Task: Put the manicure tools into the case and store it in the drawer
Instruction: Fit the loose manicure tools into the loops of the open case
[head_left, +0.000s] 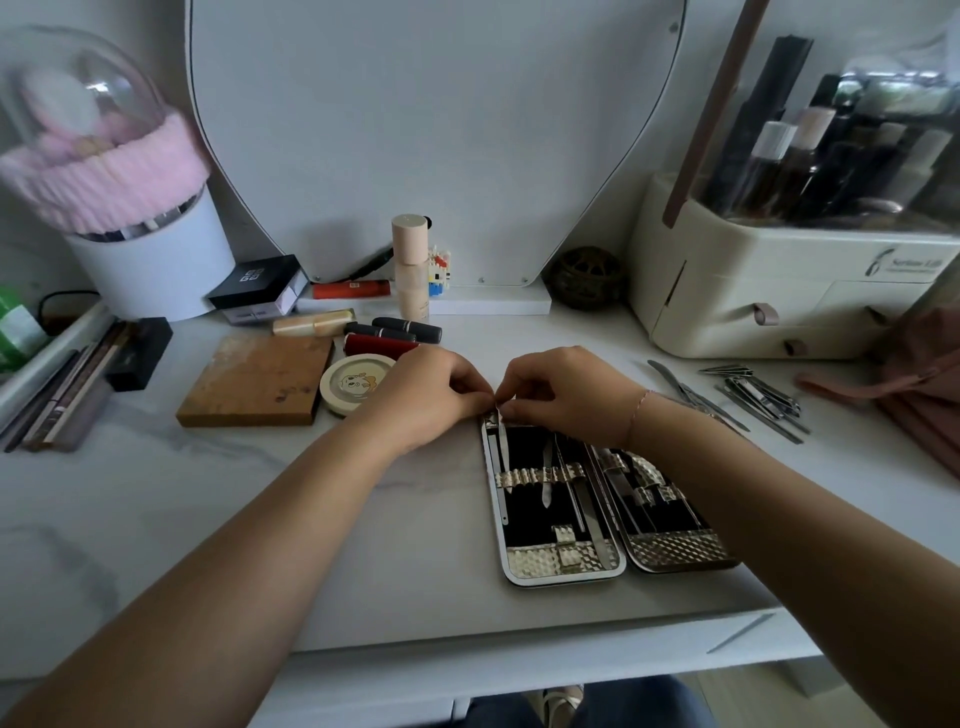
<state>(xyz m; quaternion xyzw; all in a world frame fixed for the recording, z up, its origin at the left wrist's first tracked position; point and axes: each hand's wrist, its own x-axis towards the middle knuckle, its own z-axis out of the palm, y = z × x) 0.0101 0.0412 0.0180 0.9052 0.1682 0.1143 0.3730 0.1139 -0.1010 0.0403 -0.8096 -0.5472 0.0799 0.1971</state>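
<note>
A white, faintly veined worktop (415, 545) runs below a rounded mirror (431, 130), with cosmetics crowded along its far edge. At its middle the left hand (431, 400) and right hand (566, 397) meet fingertip to fingertip. Each grip is closed in a pinch on the far end of a slim steel tool (503, 447), which lies on a 12-to-6 line under an embossed silver strap. That tool sits in the left half of the open hard-shell manicure case (540, 564), black-lined, with textured metallic pockets at its 6 o'clock end. The case lies flat at 6 o'clock from both grips, its long axis also 12 to 6, and thin tools sit in loops in both halves. The loose steel tools (758, 397), a pile of flat files, clippers and pushers, lie at 3 o'clock from the grips, well apart from the case, mostly slanting 10 to 4. The right hand is nearer, so the next pickup probably falls to it. At 1 o'clock a cream plastic organiser (779, 291) has small drawers with loop pulls; whether one of them is the drawer meant cannot be told.
</note>
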